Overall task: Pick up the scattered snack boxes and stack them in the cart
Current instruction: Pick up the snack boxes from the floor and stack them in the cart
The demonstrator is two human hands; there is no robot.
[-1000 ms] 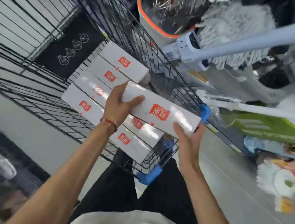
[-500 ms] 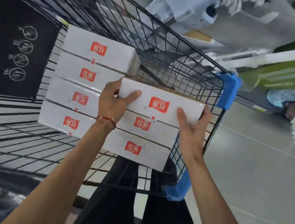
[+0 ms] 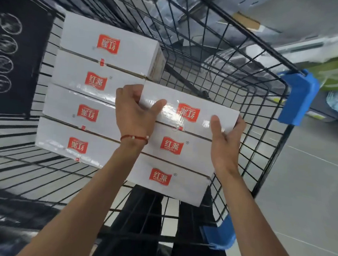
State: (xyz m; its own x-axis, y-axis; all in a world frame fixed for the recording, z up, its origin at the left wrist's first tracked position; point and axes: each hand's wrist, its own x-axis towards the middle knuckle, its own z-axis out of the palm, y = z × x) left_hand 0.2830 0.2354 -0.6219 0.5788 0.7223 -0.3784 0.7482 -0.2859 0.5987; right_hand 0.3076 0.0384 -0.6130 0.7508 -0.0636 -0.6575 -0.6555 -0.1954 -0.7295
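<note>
Holding a white, red-labelled snack box (image 3: 194, 103) inside the wire cart (image 3: 298, 95), seen from above. My left hand (image 3: 134, 113) grips its left end, thumb curled over the top; my right hand (image 3: 223, 140) clasps the right end. The box lies against two boxes (image 3: 172, 146) nearer me, beside a row of four (image 3: 90, 93). I cannot tell whether it rests down yet. I should square its long edge flush with its neighbour, then slip my fingers out sideways.

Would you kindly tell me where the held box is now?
Head view, centre-right: the box is inside the cart, between left hand and right hand, beside the nearer boxes.
</note>
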